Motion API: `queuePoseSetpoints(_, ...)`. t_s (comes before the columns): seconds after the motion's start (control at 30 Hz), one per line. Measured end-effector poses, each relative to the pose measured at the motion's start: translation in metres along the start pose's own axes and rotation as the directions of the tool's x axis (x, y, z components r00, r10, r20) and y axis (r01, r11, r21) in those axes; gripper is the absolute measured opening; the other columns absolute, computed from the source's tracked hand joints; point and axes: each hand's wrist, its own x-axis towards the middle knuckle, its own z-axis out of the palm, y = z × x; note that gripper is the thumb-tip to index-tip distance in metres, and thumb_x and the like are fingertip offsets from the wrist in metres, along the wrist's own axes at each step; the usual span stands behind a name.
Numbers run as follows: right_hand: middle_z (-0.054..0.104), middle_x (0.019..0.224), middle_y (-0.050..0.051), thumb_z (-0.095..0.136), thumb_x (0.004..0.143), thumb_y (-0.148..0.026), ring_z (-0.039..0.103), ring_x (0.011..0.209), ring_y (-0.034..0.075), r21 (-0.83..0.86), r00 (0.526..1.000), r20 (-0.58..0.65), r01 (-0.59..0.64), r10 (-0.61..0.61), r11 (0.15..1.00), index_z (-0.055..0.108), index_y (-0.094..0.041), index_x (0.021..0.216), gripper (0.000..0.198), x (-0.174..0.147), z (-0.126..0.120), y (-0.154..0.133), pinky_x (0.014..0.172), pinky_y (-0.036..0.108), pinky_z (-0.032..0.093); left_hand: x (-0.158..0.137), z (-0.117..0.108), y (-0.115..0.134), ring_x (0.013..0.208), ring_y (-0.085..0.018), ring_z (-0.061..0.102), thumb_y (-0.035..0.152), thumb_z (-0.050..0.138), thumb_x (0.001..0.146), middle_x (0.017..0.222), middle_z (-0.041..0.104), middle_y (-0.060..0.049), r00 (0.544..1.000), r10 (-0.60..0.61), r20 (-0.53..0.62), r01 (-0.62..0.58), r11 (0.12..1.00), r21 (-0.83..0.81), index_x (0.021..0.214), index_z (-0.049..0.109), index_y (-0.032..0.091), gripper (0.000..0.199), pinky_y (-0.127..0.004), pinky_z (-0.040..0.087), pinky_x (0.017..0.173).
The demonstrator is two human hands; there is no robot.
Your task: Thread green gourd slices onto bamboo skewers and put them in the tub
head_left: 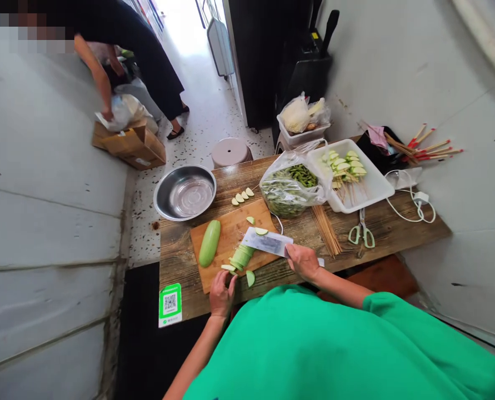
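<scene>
– closed on anything with the right hand (pixel 303 262)?
– yes, gripping a broad, rectangular, silvery metal cleaver (pixel 274 246) by its handle, with the blade at the far end of a row of thin, pale-green gourd slices (pixel 242 257). carrying one half-round slice (pixel 261 231) at the blade's far edge, too.
– and with the left hand (pixel 222 293)?
– poised at the near end of that row, with fingers bent and thumb apart. cannot tell whether pinching any slice.
– laid on what?
– on a rectangular, light-brown wooden board (pixel 233 226), just right of a smooth, pale-green, oblong gourd (pixel 209 244). all on a long, dark-grained wooden table (pixel 176 250).
– any more cut pieces?
– four pale half-rounds (pixel 242 196) lined up on the table beyond the board, plus skewered slices (pixel 343 165) in a white, rectangular tray (pixel 372 191) farther right.
– and in between?
– a clear plastic bag (pixel 272 186) of green pods (pixel 304 175), touching the tray. nearer, a bundle of thin, tan sticks (pixel 327 230), left of pale-green-handled metal scissors (pixel 361 230).
– at the far left corner?
– a wide, round, shiny metal basin (pixel 164 191).
</scene>
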Motion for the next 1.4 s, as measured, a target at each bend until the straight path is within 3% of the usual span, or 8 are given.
queuePoseSetpoints(0.17,0.062,0.091,0.009,0.053,0.079,-0.022,0.055,0.078,0.019,-0.042,0.995,-0.049,0.083,-0.085,0.996,0.048,-0.012,0.117,0.040,0.005,0.003,0.015,0.063,0.027,0.032,0.015,-0.005,0.027,0.112,-0.030,0.047,0.040,0.059,0.074,0.116,0.051,-0.017,0.995,-0.013,-0.097,0.026,0.991,0.131,0.108,0.050,0.014,0.044,-0.047,0.038,0.093)
queuePoseSetpoints(0.4,0.062,0.080,0.007,0.044,0.086,-0.019,0.053,0.071,0.017,-0.071,0.939,-0.143,0.306,-0.313,0.950,0.053,-0.014,0.112,0.027,0.018,0.008,0.015,0.059,0.028,0.030,0.068,0.009,0.062,0.123,-0.027,0.037,0.035,0.053,0.080,0.132,0.041,-0.015,0.987,0.160,0.015,-0.161,0.980,0.119,0.124,0.045,0.021,0.047,-0.044,0.035,0.098)
queuePoseSetpoints(0.6,0.060,0.075,0.005,0.039,0.089,-0.016,0.050,0.067,0.015,-0.108,0.850,-0.263,0.443,-0.455,0.890,0.054,-0.013,0.110,0.026,0.017,0.028,0.016,0.057,0.027,0.028,0.088,0.016,0.050,0.102,-0.023,0.056,0.035,0.048,0.083,0.105,0.063,-0.010,0.958,0.243,0.151,-0.243,0.970,-0.018,0.110,0.056,0.021,0.031,-0.040,0.045,0.088)
queuePoseSetpoints(0.73,0.060,0.074,0.005,0.039,0.089,-0.017,0.051,0.067,0.015,-0.111,0.848,-0.263,0.446,-0.459,0.888,0.055,-0.013,0.108,0.025,0.013,0.028,0.015,0.058,0.027,0.030,0.090,0.016,0.042,0.091,-0.021,0.060,0.036,0.047,0.083,0.097,0.065,-0.009,0.963,0.200,0.178,-0.194,0.980,-0.051,0.103,0.059,0.019,0.028,-0.037,0.049,0.082)
queuePoseSetpoints(0.9,0.063,0.084,0.007,0.051,0.080,-0.019,0.055,0.075,0.017,0.012,0.913,-0.190,0.369,-0.360,0.929,0.055,-0.015,0.110,0.030,-0.009,0.030,0.034,0.064,0.027,0.035,0.100,0.014,0.034,0.091,-0.023,0.060,0.035,0.048,0.081,0.095,0.066,-0.010,0.998,0.019,0.068,-0.018,1.000,-0.008,0.099,0.060,0.016,0.029,-0.039,0.047,0.083)
queuePoseSetpoints(1.03,0.065,0.092,0.006,0.055,0.071,-0.016,0.058,0.081,0.018,0.141,0.988,-0.146,0.078,-0.057,0.987,0.052,-0.017,0.113,0.042,-0.033,0.047,0.063,0.069,0.025,0.038,0.097,0.012,0.022,0.084,-0.024,0.063,0.033,0.050,0.077,0.090,0.067,-0.012,0.994,-0.106,0.026,0.108,0.993,-0.048,0.094,0.063,0.014,0.029,-0.038,0.050,0.077)
queuePoseSetpoints(1.17,0.066,0.091,0.003,0.050,0.071,-0.017,0.061,0.080,0.018,0.228,0.981,-0.151,-0.088,0.125,0.970,0.056,-0.022,0.105,0.034,-0.041,0.059,0.080,0.065,0.024,0.039,0.094,0.012,0.012,0.081,-0.024,0.064,0.035,0.051,0.075,0.088,0.069,-0.012,0.970,-0.234,0.063,0.241,0.960,-0.143,0.087,0.066,0.013,0.029,-0.038,0.050,0.075)
queuePoseSetpoints(1.4,0.067,0.093,0.004,0.049,0.070,-0.020,0.063,0.082,0.020,0.267,0.960,-0.233,-0.093,0.158,0.959,0.055,-0.024,0.106,0.036,-0.038,0.082,0.083,0.064,0.026,0.043,0.102,-0.002,-0.002,0.078,-0.026,0.064,0.035,0.047,0.075,0.081,0.069,-0.011,0.925,-0.379,-0.014,0.376,0.922,-0.092,0.075,0.067,0.015,0.029,-0.042,0.050,0.074)
